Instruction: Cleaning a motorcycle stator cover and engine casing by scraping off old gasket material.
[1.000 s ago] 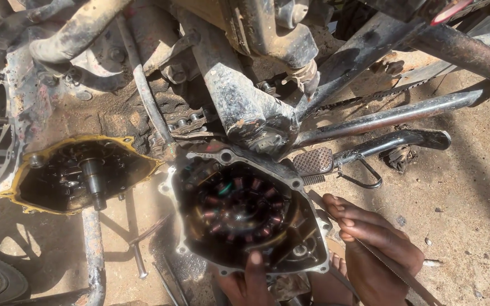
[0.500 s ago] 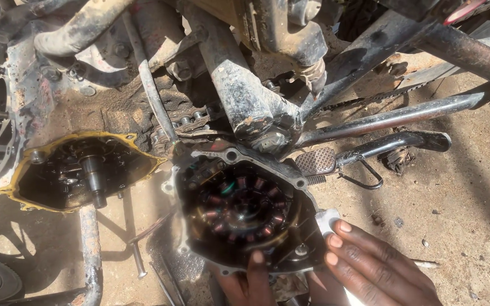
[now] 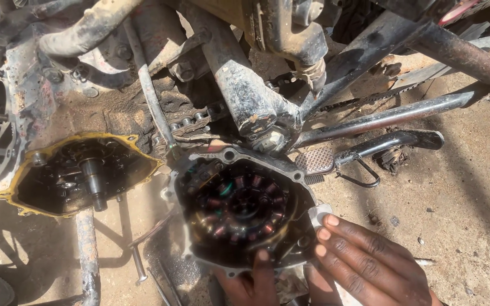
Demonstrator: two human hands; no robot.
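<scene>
On sandy ground beside a grimy motorcycle frame (image 3: 245, 96), the stator cover (image 3: 242, 212) is already off the open crankcase (image 3: 80, 175). The left hand (image 3: 253, 280) grips its lower edge; the right hand (image 3: 370, 260) rests flat-fingered against its rim. Refitting remains.

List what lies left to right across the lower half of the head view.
Open engine case with yellow gasket → loose bolt on the ground → stator cover with copper coils → right hand → bare dirt ground.
</scene>
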